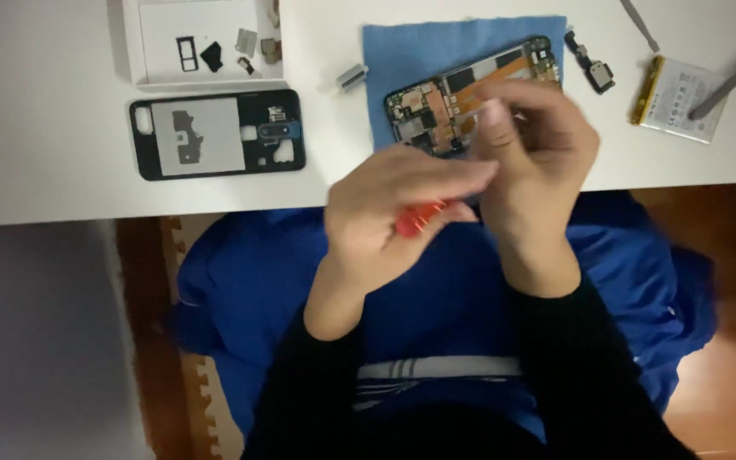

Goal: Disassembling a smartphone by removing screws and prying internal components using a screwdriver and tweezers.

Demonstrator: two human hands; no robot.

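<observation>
The left hand [402, 200] is curled shut around a red-handled tool [419, 217], of which only a short stretch of orange-red grip shows between the fingers; its tip is hidden, so which way it points cannot be told. The right hand [530, 140] is raised just beside it, fingers bunched together near the thumb, blurred, and whether it pinches anything small cannot be made out. The two hands touch or nearly touch, held just off the near edge of the tabletop [44, 111], above the person's lap. Directly beyond them, partly covered by the right hand's fingers, lies the opened phone [440, 102] with its circuit boards and orange flex cables exposed, resting on a blue cloth [385, 51]. Its long axis runs on a slant, from near-left up to far-right, and the right hand is the nearer of the two to it. Farther out, a small grey metal part [352, 77] sits left of the cloth, and the black back cover [215, 134] lies well to the left below a white tray [155, 43] of small parts. To the right lie a small camera module [596, 71] and a battery [679, 98].
</observation>
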